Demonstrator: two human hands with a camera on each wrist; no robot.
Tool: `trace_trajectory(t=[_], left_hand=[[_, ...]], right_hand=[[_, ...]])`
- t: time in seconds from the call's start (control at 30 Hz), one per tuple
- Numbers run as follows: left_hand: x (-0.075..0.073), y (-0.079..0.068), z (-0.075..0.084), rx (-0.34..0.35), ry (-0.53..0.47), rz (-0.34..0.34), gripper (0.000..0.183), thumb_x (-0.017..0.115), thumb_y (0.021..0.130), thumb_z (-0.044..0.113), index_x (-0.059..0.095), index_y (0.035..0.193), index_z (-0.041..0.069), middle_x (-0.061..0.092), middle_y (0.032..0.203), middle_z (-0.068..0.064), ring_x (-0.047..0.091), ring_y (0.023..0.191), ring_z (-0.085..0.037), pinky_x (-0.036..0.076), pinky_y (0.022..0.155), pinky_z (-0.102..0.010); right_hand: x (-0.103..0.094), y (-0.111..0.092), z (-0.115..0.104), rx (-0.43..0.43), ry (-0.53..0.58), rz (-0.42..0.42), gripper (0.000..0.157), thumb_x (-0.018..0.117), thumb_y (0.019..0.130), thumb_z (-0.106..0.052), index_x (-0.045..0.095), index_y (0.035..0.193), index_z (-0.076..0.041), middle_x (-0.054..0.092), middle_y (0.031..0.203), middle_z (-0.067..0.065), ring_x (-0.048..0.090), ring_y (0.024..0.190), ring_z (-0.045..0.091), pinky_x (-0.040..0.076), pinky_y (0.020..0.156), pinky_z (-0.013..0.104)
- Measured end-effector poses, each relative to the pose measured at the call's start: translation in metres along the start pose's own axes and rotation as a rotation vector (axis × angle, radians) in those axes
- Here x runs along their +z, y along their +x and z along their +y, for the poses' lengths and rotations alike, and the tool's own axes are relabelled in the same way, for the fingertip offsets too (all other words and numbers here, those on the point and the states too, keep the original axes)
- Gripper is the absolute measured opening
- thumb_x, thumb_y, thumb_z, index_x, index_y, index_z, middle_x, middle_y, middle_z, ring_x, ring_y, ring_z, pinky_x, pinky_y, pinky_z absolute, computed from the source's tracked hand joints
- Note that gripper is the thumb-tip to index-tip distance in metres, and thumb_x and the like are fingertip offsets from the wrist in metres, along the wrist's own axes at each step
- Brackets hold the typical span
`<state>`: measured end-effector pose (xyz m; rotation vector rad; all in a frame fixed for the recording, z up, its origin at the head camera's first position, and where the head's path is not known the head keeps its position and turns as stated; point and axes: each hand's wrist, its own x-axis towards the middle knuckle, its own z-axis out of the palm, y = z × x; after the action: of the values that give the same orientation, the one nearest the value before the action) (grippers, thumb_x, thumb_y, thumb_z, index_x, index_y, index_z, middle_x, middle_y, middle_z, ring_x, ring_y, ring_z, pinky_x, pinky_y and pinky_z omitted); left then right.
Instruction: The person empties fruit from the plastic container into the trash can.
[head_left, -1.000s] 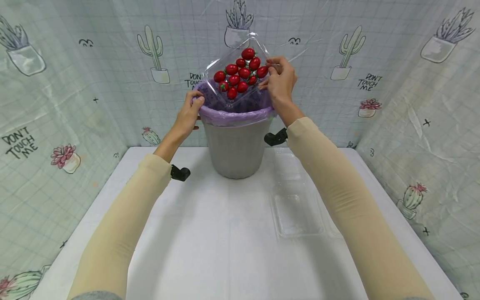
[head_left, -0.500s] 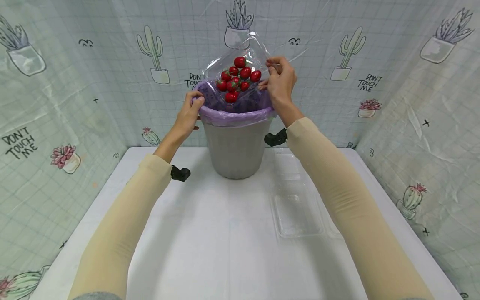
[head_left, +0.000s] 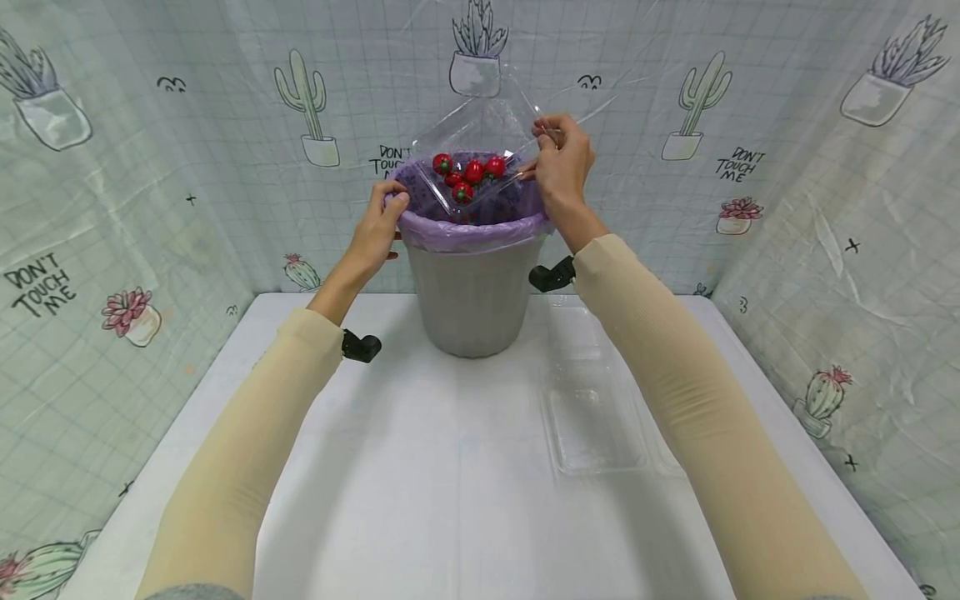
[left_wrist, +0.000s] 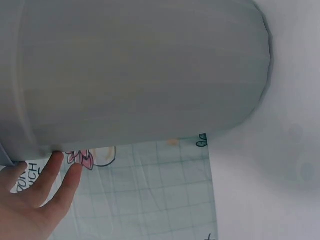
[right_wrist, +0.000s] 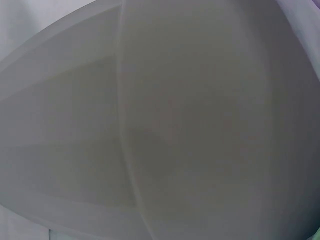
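Note:
A grey trash bin (head_left: 472,300) stands at the back of the table, lined with a purple bag (head_left: 465,237) folded over its rim. My left hand (head_left: 375,225) grips the rim on the left; several of its fingers (left_wrist: 48,175) lie along the bin's outer side. Over the mouth, a clear plastic container (head_left: 480,125) is tilted with a corner pointing down into the bag. My right hand (head_left: 564,162) pinches its right edge. A few red cherry tomatoes (head_left: 473,172) show at its lower corner. Only the bin's wall (right_wrist: 190,120) shows in the right wrist view, with the hand out of sight.
Clear plastic trays (head_left: 596,429) lie on the white table (head_left: 420,500) at the right, partly under the right forearm. A curtain (head_left: 225,150) printed with cacti hangs close behind the bin and along both sides.
Most of the tomatoes have slid down out of the tilted container into the bin, leaving several near its lower corner. Both hands have stayed in place.

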<state>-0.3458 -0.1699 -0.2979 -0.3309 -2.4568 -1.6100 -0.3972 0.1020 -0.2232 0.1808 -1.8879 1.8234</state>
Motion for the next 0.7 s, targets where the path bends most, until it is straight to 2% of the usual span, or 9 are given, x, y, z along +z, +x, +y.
trace_trajectory(t=[0.33, 0.57, 0.7], left_hand=[[0.0000, -0.0003, 0.0006, -0.002, -0.004, -0.007, 0.056, 0.035, 0.101, 0.063, 0.031, 0.145, 0.029, 0.035, 0.162, -0.016, 0.055, 0.126, -0.046, 0.046, 0.099, -0.069], [0.0003, 0.0000, 0.0003, -0.004, -0.004, -0.011, 0.054, 0.035, 0.102, 0.063, 0.031, 0.145, 0.031, 0.035, 0.162, -0.015, 0.055, 0.125, -0.044, 0.046, 0.099, -0.069], [0.0003, 0.0007, -0.0003, -0.003, -0.004, -0.010, 0.055, 0.035, 0.102, 0.064, 0.031, 0.145, 0.031, 0.035, 0.162, -0.016, 0.054, 0.125, -0.045, 0.046, 0.099, -0.070]], right_hand=[[0.0003, 0.0017, -0.0003, 0.002, -0.006, 0.010, 0.022, 0.054, 0.104, 0.000, 0.068, 0.121, -0.001, 0.072, 0.129, 0.014, 0.061, 0.043, 0.008, 0.053, 0.048, 0.024], [0.0000, 0.0014, 0.0008, -0.021, 0.013, 0.003, 0.023, 0.052, 0.104, 0.001, 0.065, 0.123, 0.001, 0.071, 0.131, 0.016, 0.063, 0.045, 0.011, 0.058, 0.053, 0.032], [0.0001, 0.0008, 0.0008, -0.036, 0.012, 0.009, 0.023, 0.052, 0.104, 0.001, 0.066, 0.123, 0.001, 0.072, 0.130, 0.015, 0.064, 0.045, 0.011, 0.058, 0.053, 0.032]])
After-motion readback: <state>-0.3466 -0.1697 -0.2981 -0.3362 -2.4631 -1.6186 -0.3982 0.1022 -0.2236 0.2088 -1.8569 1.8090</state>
